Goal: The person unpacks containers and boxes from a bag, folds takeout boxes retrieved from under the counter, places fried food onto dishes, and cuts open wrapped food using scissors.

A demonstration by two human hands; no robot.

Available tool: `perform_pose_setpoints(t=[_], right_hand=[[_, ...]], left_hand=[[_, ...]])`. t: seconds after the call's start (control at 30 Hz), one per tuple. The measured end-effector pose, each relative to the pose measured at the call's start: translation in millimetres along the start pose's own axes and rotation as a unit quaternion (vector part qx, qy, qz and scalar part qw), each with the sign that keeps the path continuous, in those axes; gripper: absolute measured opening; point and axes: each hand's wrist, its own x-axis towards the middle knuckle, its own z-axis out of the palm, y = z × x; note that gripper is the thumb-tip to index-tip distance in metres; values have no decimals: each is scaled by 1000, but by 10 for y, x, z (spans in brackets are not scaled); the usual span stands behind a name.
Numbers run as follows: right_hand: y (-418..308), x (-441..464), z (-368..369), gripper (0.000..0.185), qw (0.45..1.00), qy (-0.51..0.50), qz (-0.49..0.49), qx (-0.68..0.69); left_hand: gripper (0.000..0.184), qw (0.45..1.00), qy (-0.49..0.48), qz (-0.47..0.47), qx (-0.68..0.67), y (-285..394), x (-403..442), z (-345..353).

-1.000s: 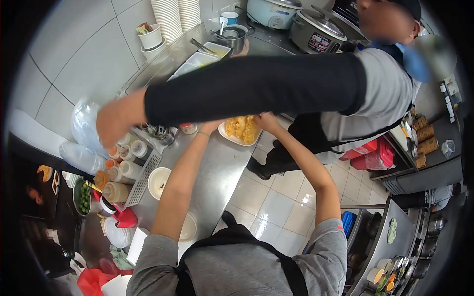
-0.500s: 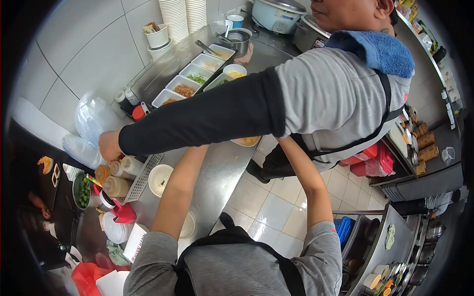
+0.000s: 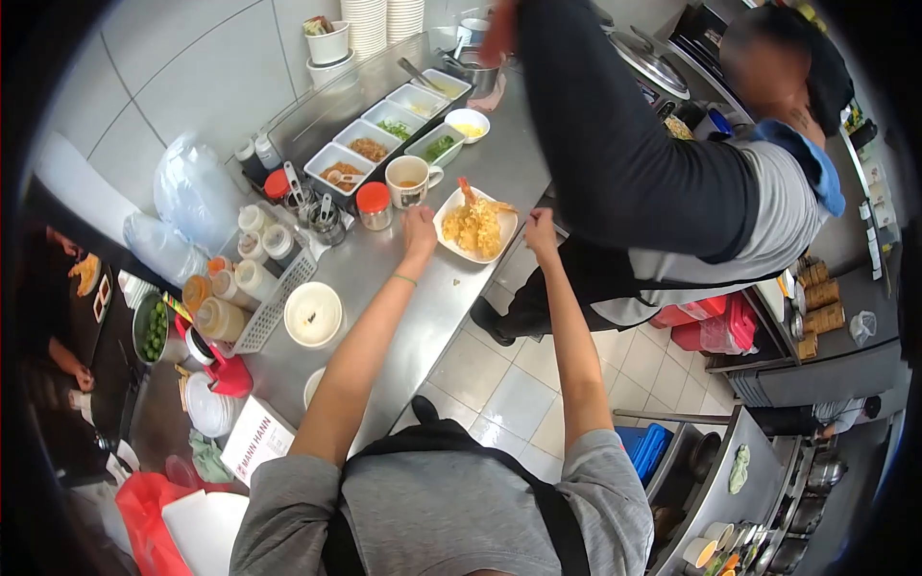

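A white plate [image 3: 448,252] holds golden battered tempura [image 3: 473,228] with a shrimp tail sticking out at the top. It sits near the edge of the steel counter. My left hand [image 3: 419,230] is closed just left of the plate, and my right hand [image 3: 540,232] is closed at its right side. What the fingers of either hand hold, if anything, is too small to see; whether they touch the rim I cannot tell. Beyond my left hand stand a red-lidded jar [image 3: 375,207] and a mug [image 3: 411,179] of brown liquid.
A co-worker's dark-sleeved arm [image 3: 615,144] reaches across at the upper right. White topping tubs [image 3: 368,144] line the back of the counter [image 3: 408,317]. Squeeze bottles [image 3: 223,315] and a white basket [image 3: 279,305] stand left, beside a cream bowl [image 3: 313,315]. A tiled floor lies right.
The co-worker's arm has lifted from across the counter to the upper right, uncovering my hands, the tempura plate, mug and jar. My view has shifted slightly.
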Motion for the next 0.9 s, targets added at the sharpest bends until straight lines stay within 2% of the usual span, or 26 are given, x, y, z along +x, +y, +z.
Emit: perform_pose_setpoints(t=[0.03,0.07,0.1,0.17,0.23,0.27,0.3,0.33,0.37,0.4,0.43,0.47,0.53,0.6,0.67,0.73,0.8,0.87,0.9], right_hand=[[-560,-196,-131,36,977,-47,185,95],[-630,-244,-116,40,960,-115,224,118],[-653,-274,-47,38,961,-115,221,117],[-565,-299,127,36,963,-127,210,115],[-322,-177,312,32,973,-96,167,126],[-421,-260,241,27,971,-81,129,183],[-519,-295,194,25,968,-80,128,198],[-603,-331,150,23,974,-86,104,182],[-292,-169,314,20,975,-70,118,173],[-294,-164,325,19,956,-80,117,257],[-503,-263,243,19,937,-97,114,316],[-134,-65,299,18,943,-145,102,281],[-261,-37,153,22,942,-205,38,262],[-588,-79,0,22,936,-208,18,284],[-958,-73,-184,23,941,-244,-5,235],[-1413,-93,-366,24,921,-335,-43,195],[-1803,-92,-373,27,915,-358,-102,156],[-2340,-225,-360,29,893,-401,-131,158],[-2577,-296,-283,31,873,-432,-154,163]], left_hand=[[19,1000,5,-5,-1,-128,-107,29],[21,998,45,38,20,-198,-227,64],[28,992,86,81,42,-173,-355,63],[44,997,32,45,57,-57,-561,10],[37,993,9,118,17,-113,-708,38],[34,990,-72,51,-107,-118,-797,23],[28,981,-140,57,-122,-145,-874,35],[23,954,-172,130,-207,-190,-961,63],[13,922,-208,147,-293,-15,-1165,-47],[16,959,-242,146,-3,261,-1333,-327],[27,950,-267,162,23,525,-1568,-612],[37,942,-297,141,-62,636,-1763,-779],[45,928,-360,82,-54,750,-2053,-1095],[48,922,-376,79,-43,774,-2410,-1458],[40,920,-383,72,-35,685,-2746,-1841],[30,932,-353,48,-67,488,-3137,-2272],[29,950,-310,16,40,330,-3550,-2711],[32,975,-134,32,173,9,-4025,-3029],[31,957,-146,-46,244,-37,-4244,-3219]])
